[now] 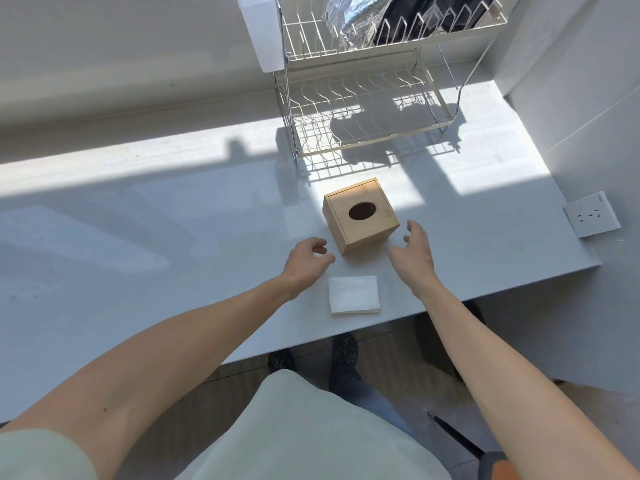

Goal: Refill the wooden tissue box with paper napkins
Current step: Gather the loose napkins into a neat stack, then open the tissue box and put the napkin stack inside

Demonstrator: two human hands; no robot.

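A cube-shaped wooden tissue box (360, 216) with an oval hole in its closed lid stands on the white counter (173, 254). No tissue shows in the hole. A small stack of folded white paper napkins (354, 294) lies flat just in front of the box, near the counter's front edge. My left hand (306, 259) hovers left of the box's near corner, fingers curled and apart, holding nothing. My right hand (414, 249) hovers close to the box's right side, fingers spread, holding nothing. Neither hand touches the box.
A two-tier white wire dish rack (367, 109) stands behind the box, with a foil bag and a dark item on its top tier. A white wall socket (592, 214) sits on the right wall. The counter's front edge runs just below the napkins.
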